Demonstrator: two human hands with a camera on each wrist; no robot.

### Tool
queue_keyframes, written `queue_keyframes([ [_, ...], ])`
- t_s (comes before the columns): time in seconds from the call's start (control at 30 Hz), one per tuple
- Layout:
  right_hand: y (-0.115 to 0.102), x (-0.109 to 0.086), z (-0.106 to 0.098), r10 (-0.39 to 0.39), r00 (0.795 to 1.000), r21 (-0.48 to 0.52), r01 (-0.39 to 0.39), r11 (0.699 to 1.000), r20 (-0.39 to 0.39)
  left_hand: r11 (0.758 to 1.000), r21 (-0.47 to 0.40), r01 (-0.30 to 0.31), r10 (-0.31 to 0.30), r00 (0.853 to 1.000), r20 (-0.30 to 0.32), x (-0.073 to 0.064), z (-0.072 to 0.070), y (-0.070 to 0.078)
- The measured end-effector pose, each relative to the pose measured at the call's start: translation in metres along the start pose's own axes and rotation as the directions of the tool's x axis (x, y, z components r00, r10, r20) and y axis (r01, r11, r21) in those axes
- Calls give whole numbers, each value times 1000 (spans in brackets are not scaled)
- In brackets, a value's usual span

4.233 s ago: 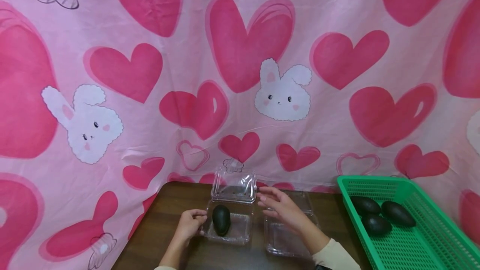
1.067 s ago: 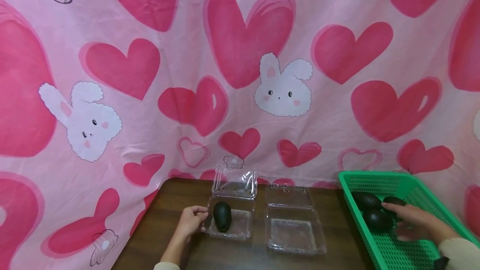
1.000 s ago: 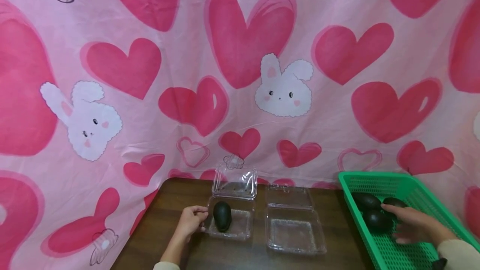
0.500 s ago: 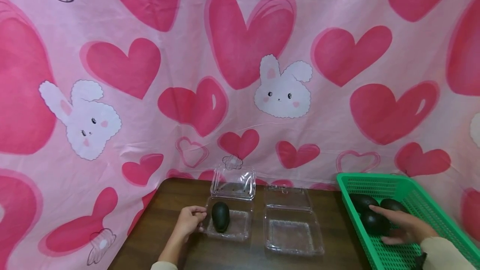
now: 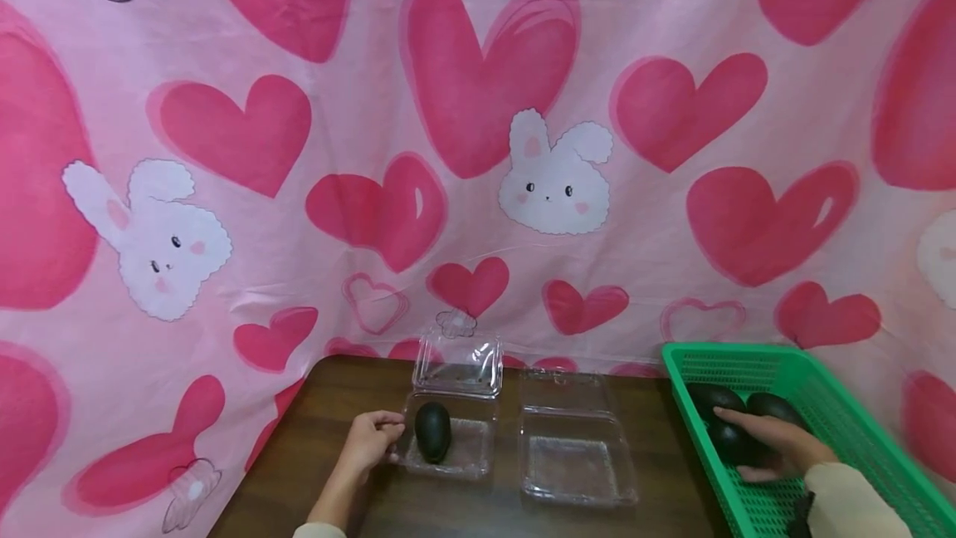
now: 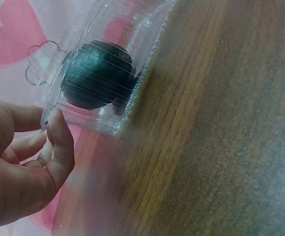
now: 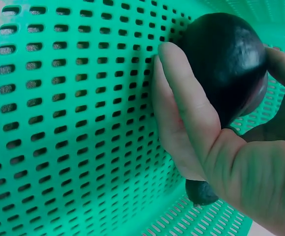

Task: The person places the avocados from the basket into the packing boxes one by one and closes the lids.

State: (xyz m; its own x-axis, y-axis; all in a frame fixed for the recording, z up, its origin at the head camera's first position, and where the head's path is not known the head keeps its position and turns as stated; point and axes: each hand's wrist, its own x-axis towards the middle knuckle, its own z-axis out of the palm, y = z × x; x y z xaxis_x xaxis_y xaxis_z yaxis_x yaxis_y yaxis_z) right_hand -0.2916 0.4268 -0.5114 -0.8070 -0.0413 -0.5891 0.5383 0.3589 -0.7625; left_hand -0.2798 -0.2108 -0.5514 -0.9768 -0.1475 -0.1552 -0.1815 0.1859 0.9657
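An avocado (image 5: 432, 432) lies in the left half of an open clear plastic clamshell container (image 5: 470, 459). My left hand (image 5: 371, 442) pinches that container's left rim between thumb and fingers; the left wrist view shows the hand (image 6: 34, 157) on the rim, with the dark avocado (image 6: 98, 73) behind the ribbed wall. Over in the green basket (image 5: 844, 405), my right hand (image 5: 784, 445) grips the nearest avocado (image 5: 734, 442). The right wrist view shows fingers and thumb on opposite sides of this avocado (image 7: 223, 64), close to the basket wall.
Two more avocados, one at the left (image 5: 713, 395) and one at the back (image 5: 773, 407), lie beside the gripped one. A second clamshell container (image 5: 575, 467) stands open between the first and the basket. Behind the wooden table (image 5: 358, 388) hangs a pink heart-patterned cloth (image 5: 478, 214).
My right hand has left the first container's lid, gone right into the basket, and taken hold of the nearest avocado. The left hand has stayed on the container's rim.
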Motion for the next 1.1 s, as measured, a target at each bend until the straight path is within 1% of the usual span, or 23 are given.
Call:
queue_keyframes([
  [0.07, -2, 2, 4, 21, 1000, 14, -21, 1000, -13, 1000, 12, 4, -4, 1000, -10, -1, -3, 1],
  [0.17, -4, 3, 7, 28, 999, 18, -28, 999, -24, 1000, 20, 7, -7, 1000, -16, -1, -6, 1],
  [0.37, 1, 5, 7, -4, 1000, 46, 6, 999, -30, 1000, 13, 2, -2, 1000, -24, -3, -4, 1],
  [0.6, 7, 5, 6, -6, 999, 76, 9, 997, -44, 1000, 22, -3, 4, 1000, -15, -3, -3, -1],
  [0.77, 9, 2, 3, -29, 999, 103, 34, 994, -44, 1000, 19, -16, 16, 1000, -10, -1, -1, -1],
  [0.97, 13, 0, -3, -43, 999, 135, 47, 990, -33, 1000, 13, -9, 10, 1000, -8, 0, 1, -1],
  [1.1, 16, -1, -7, -48, 999, 122, 50, 991, -17, 1000, 7, -11, 11, 1000, 3, -1, 1, -1],
])
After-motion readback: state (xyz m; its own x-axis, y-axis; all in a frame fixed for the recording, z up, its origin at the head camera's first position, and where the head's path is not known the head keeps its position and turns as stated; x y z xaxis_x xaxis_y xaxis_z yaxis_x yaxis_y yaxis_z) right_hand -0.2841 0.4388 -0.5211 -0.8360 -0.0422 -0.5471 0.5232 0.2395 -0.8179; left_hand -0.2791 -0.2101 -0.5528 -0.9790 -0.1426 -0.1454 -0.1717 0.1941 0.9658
